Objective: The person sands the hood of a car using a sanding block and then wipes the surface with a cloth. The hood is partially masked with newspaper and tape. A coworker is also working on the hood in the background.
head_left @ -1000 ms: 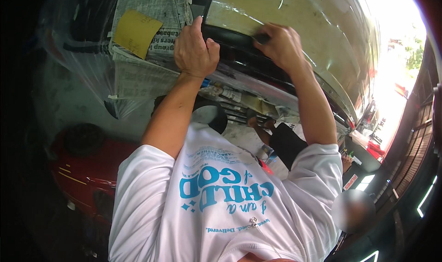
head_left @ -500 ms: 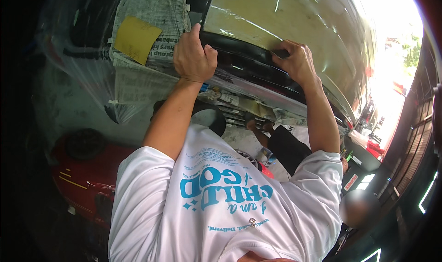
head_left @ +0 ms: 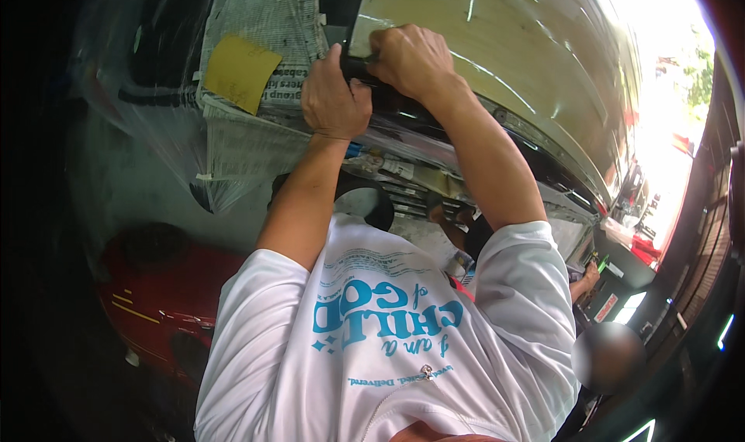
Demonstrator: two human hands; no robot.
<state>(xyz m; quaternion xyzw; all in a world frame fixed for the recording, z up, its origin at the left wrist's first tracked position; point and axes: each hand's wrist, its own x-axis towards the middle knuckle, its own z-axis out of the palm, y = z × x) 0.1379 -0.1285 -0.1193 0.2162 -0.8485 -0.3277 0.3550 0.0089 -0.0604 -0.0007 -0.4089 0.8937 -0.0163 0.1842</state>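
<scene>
Both my hands are at the edge of a glossy olive-gold car panel [head_left: 504, 46] with a black border. My left hand [head_left: 334, 100] rests at the panel's left corner, beside taped newspaper [head_left: 260, 7]. Its index finger and thumb stretch apart; the other fingers are partly hidden. Close on its right, my right hand [head_left: 415, 62] is closed, palm down, over the black border. A small dark pad is pinched in its fingers, now mostly hidden under them. A yellow sheet [head_left: 240, 73] lies on the newspaper left of my left hand.
Clear plastic film [head_left: 155, 124] drapes over the car at the left. A red car [head_left: 155, 302] stands behind it, lower left. Another person's hand [head_left: 591, 275] shows at the right, near a dark surface. Slatted items and feet are visible below the panel.
My right hand has slid left along the black border with the dark pad, ending next to my left hand. My left hand keeps its place at the corner. The view has shifted slightly.
</scene>
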